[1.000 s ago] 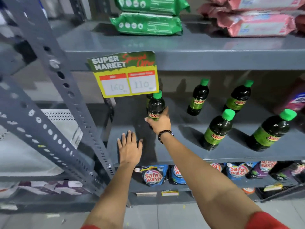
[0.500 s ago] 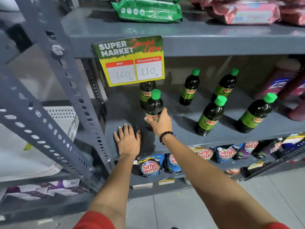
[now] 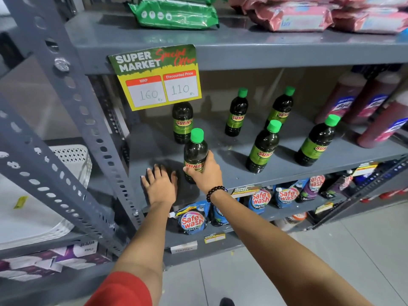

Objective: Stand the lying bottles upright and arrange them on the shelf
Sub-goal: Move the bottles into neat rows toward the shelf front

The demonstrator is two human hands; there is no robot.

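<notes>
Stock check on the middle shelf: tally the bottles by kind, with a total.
Dark Sunny bottles with green labels: 6, one of them in the right hand
Red bottles with blue labels: 3 in view, partly cut off
Total: 9

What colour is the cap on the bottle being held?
Bright green cap, clearest in the head view.

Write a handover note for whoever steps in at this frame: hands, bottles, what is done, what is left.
Left hand: flat on the middle shelf, empty.
Right hand: gripping the front-left bottle, upright near the shelf's front edge.
Other five green-capped bottles stand upright: one behind the price sign, two at the back, two in front.
Done: no bottle visibly lying.
Left: release the held bottle, probably tidy spacing into rows.
</notes>
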